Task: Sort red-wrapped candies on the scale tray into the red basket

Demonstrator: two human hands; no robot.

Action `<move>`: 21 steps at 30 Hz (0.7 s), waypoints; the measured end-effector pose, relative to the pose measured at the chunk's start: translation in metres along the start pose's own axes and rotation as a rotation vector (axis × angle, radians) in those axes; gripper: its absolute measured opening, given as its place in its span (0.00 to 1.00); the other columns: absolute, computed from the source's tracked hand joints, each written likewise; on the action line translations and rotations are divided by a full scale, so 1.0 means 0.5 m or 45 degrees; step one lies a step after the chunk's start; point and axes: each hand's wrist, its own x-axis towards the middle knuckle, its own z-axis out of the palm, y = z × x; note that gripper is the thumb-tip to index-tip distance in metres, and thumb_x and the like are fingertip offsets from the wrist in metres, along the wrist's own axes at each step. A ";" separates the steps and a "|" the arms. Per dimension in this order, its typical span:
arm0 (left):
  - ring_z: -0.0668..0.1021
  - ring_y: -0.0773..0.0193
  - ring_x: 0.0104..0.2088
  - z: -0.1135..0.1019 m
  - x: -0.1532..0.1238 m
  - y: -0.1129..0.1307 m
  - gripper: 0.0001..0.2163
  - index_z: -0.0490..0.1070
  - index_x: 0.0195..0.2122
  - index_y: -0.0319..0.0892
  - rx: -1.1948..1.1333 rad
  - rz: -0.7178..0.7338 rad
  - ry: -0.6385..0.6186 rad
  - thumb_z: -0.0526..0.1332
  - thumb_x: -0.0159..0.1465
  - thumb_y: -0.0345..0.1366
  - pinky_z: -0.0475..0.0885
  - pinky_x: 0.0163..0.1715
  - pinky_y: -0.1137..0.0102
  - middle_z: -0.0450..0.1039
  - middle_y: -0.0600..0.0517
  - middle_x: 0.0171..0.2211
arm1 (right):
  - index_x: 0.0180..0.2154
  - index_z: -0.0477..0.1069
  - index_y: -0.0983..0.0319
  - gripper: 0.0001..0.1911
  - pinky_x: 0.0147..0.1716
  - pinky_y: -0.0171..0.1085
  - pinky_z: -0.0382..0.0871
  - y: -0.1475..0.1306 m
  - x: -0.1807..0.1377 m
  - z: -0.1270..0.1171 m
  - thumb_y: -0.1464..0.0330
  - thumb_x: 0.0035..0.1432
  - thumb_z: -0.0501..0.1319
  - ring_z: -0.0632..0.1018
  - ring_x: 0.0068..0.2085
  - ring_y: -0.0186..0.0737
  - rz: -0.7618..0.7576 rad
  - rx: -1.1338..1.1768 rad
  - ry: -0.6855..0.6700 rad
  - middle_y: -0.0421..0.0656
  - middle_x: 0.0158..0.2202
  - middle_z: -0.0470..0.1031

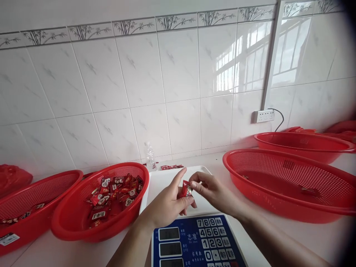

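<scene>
A little red packet [186, 188] sits right between the two hands, over the white tray [159, 186]. The left hand [174, 198] grips its low end, one finger poking out. The right hand [207, 187] pinches its top right corner. Both touch it, so neither is nearer. Its long side seems to point away from the wrists, but fingers hide part. A red basket [66, 218] is left of both hands.

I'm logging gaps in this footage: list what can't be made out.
All in the head view:
Packet: partly covered by the left hand and right hand; small print too small.
Pan: middle hidden by both hands.
Scale: bottom cut off by lower edge.
Left basket: cut off by left edge.
</scene>
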 end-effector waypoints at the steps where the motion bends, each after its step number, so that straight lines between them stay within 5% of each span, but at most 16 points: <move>1: 0.70 0.67 0.25 0.001 0.001 -0.001 0.34 0.39 0.67 0.50 0.022 -0.013 -0.010 0.58 0.64 0.38 0.67 0.32 0.67 0.72 0.51 0.32 | 0.29 0.64 0.60 0.20 0.29 0.37 0.69 0.010 -0.003 0.009 0.51 0.62 0.52 0.76 0.28 0.38 0.022 0.074 -0.016 0.39 0.24 0.74; 5: 0.70 0.66 0.26 0.006 0.012 -0.009 0.32 0.42 0.67 0.50 0.083 -0.029 0.031 0.56 0.65 0.42 0.66 0.32 0.67 0.71 0.52 0.30 | 0.26 0.62 0.59 0.20 0.29 0.36 0.67 0.045 -0.018 0.019 0.52 0.62 0.52 0.74 0.28 0.37 0.044 0.011 0.119 0.39 0.23 0.73; 13: 0.68 0.65 0.24 0.021 0.027 -0.036 0.24 0.55 0.62 0.46 0.464 0.015 0.230 0.54 0.66 0.42 0.63 0.27 0.69 0.72 0.54 0.26 | 0.24 0.66 0.59 0.20 0.22 0.35 0.62 0.078 -0.042 0.018 0.57 0.64 0.49 0.70 0.24 0.36 -0.057 -0.754 0.366 0.41 0.24 0.72; 16: 0.68 0.64 0.22 0.019 0.031 -0.050 0.17 0.65 0.54 0.46 0.602 0.001 0.271 0.54 0.65 0.42 0.60 0.24 0.70 0.71 0.55 0.23 | 0.31 0.70 0.58 0.15 0.23 0.37 0.67 0.091 -0.048 0.021 0.59 0.64 0.50 0.76 0.28 0.41 -0.085 -0.937 0.363 0.44 0.29 0.77; 21: 0.75 0.56 0.29 -0.001 0.026 -0.062 0.10 0.72 0.43 0.48 0.934 -0.049 0.441 0.57 0.62 0.41 0.63 0.29 0.67 0.74 0.49 0.31 | 0.50 0.69 0.59 0.15 0.41 0.49 0.73 0.092 -0.052 0.031 0.66 0.62 0.55 0.77 0.47 0.51 -0.301 -1.084 0.245 0.49 0.46 0.77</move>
